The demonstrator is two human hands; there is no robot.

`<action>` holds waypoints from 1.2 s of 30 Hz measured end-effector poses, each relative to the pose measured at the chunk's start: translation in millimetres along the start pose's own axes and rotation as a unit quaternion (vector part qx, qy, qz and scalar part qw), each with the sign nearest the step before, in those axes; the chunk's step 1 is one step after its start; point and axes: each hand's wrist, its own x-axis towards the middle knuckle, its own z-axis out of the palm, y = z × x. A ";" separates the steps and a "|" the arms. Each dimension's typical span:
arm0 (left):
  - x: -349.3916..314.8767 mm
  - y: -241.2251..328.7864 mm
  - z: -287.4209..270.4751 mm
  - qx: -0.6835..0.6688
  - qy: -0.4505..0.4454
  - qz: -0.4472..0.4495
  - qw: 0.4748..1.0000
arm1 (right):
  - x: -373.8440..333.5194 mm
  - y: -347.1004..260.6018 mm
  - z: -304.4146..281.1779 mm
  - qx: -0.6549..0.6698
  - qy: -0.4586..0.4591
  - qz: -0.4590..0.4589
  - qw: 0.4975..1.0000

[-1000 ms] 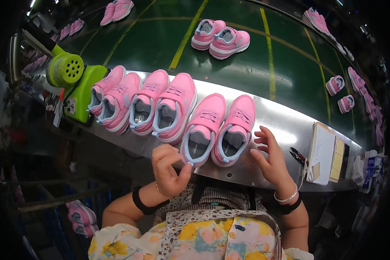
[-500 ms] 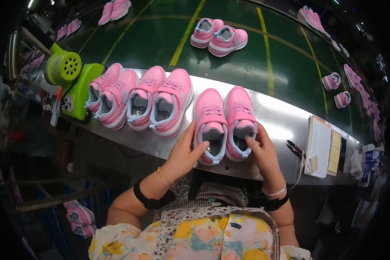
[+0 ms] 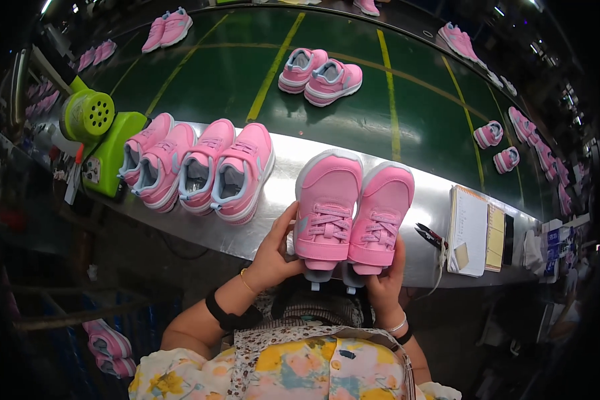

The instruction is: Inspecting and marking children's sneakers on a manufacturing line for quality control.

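A pair of pink sneakers is held up side by side at the near edge of the shiny metal bench [image 3: 420,200], toes pointing away and heels toward me. My left hand [image 3: 275,252] grips the left sneaker [image 3: 327,210] by its outer side. Around the heel of the right sneaker [image 3: 382,217] closes my right hand [image 3: 382,285]. Both shoes are tilted up, showing their laces and tongues. To their left, several more pink sneakers [image 3: 200,167] lie in a row on the bench.
A green machine with a round perforated head [image 3: 90,120] stands at the bench's left end. Notebooks [image 3: 470,230] and small cutters [image 3: 428,235] lie to the right. Behind runs a green conveyor [image 3: 233,73] carrying more pink pairs [image 3: 320,73].
The pair lay flat on the bench with my hands beside it. Both hands then closed on it and tilted it up toward me, heels lifted off the bench edge.
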 end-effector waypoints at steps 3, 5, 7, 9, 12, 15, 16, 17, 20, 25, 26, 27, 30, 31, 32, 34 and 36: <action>1.7 -0.6 2.3 -0.086 -0.021 0.005 0.996 | -2.6 1.9 3.1 -0.054 -0.005 -0.071 0.996; 0.8 -5.1 1.6 -0.092 -0.016 -0.001 0.996 | -2.7 0.0 1.9 -0.060 -0.003 -0.066 0.996; 3.6 -6.1 2.8 -0.088 -0.020 0.005 0.996 | -1.0 -2.0 -0.2 -0.069 -0.004 -0.056 0.996; 6.3 -5.1 4.1 -0.083 -0.025 0.011 0.996 | 1.1 -3.4 -2.4 -0.085 -0.003 -0.066 0.994; 7.5 -2.0 4.4 -0.086 -0.022 0.010 0.996 | 3.3 -3.2 -1.5 -0.098 -0.001 -0.079 0.992; 4.3 2.8 6.5 -0.081 -0.004 -0.002 0.997 | 7.2 -6.7 -0.1 -0.088 -0.006 -0.081 0.993; 3.5 3.2 6.9 -0.080 -0.004 0.005 0.997 | 7.7 -6.8 -0.2 -0.092 -0.008 -0.086 0.992; 2.8 4.1 6.7 -0.079 -0.003 0.013 0.997 | 8.2 -7.0 0.3 -0.095 -0.011 -0.092 0.991; 4.2 8.2 5.3 -0.078 -0.010 0.019 0.997 | 8.5 -7.2 2.5 -0.099 -0.004 -0.103 0.990; 5.4 4.0 3.7 -0.042 -0.016 0.018 0.999 | 6.7 -12.0 3.4 -0.086 0.000 -0.089 0.992; 5.4 3.8 4.2 -0.030 -0.017 0.016 0.999 | 5.5 -12.1 3.7 -0.071 0.003 -0.086 0.994; 5.6 3.7 4.6 -0.030 -0.016 0.016 0.999 | 4.4 -11.8 3.8 -0.070 0.002 -0.086 0.994; 5.1 2.3 3.6 -0.039 -0.022 0.026 0.999 | 2.7 -11.1 4.3 -0.088 0.008 -0.095 0.992; 4.6 0.1 2.4 -0.032 -0.022 0.024 0.999 | 2.8 -11.6 4.3 -0.103 0.006 -0.093 0.990; 4.3 -1.2 2.0 -0.026 -0.022 0.022 0.999 | 2.5 -11.9 4.0 -0.120 0.005 -0.091 0.989; 4.2 0.1 2.2 -0.022 -0.022 0.024 0.999 | 1.0 -11.2 3.8 -0.116 0.004 -0.090 0.989; 3.6 0.4 1.7 -0.019 -0.022 0.027 0.999 | 0.5 -10.5 4.3 -0.111 0.003 -0.091 0.990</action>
